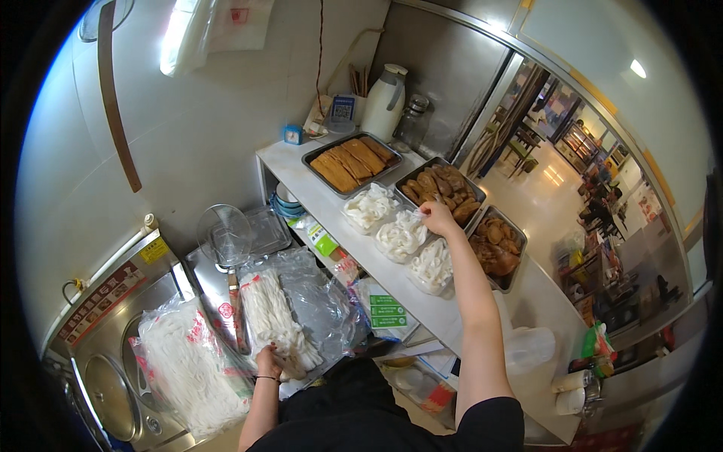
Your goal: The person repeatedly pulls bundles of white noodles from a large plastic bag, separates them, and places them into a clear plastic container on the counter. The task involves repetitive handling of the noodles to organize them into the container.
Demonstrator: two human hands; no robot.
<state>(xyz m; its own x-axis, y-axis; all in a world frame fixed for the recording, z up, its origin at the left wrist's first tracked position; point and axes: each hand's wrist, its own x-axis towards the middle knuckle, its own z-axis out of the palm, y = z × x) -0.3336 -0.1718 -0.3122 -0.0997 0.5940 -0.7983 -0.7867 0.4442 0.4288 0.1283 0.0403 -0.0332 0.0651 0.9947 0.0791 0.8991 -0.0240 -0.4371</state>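
Observation:
Wide white noodles [273,313] lie in a long bundle on an opened clear plastic bag at the lower middle. My left hand [269,364] is at their near end, fingers curled against the strands. On the white counter, three clear tubs hold portions of noodles. My right hand [438,218] reaches across to the middle tub of noodles [401,236], its fingers pinched at the portion's far right edge. Beside that one sit the far tub of noodles [370,207] and the near tub of noodles [431,267].
Behind the tubs stand trays of fried tofu slabs [348,163], brown drumsticks [444,188] and other brown meat [495,248]. A white jug [385,102] and glass jar [413,124] stand farther back. A wire strainer [226,232] and bagged noodles [192,361] lie left, near the sink.

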